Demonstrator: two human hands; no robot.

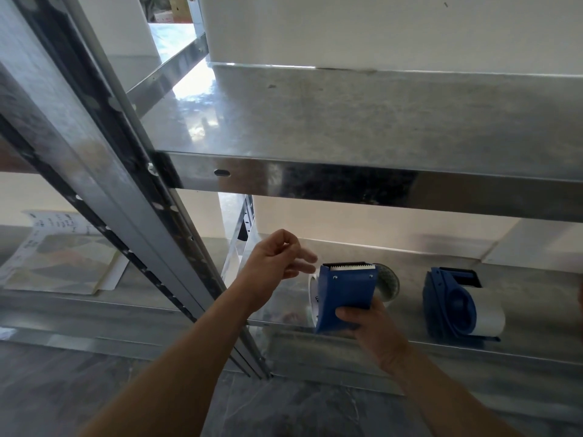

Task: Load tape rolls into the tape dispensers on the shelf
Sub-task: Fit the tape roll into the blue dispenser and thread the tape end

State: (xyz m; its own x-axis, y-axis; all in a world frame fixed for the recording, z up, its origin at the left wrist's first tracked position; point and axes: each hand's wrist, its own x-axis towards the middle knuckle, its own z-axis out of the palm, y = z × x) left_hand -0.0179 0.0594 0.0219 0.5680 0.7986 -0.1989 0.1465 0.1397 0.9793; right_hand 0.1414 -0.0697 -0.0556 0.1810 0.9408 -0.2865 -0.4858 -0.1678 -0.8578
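Grips the blue dispenser (345, 291) low on its body with the right hand (367, 323), at the front of the lower shelf (536, 310). Looks light, rigid, slick plastic; best held by the flat sides, clear of the teeth. Stands upright, long axis vertical, blade up and away. Hovers the left hand (277, 257) beside the blade, fingers half curled and blurred; cannot tell whether pinching tape. Leaves a second dispenser (454, 307), roll in, farther right.

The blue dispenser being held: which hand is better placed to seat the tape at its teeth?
The left hand, probably. It holds nothing, and its fingers reach beside the tape roll and the toothed blade. The right hand grips the blue dispenser at its lower end, steadying it.
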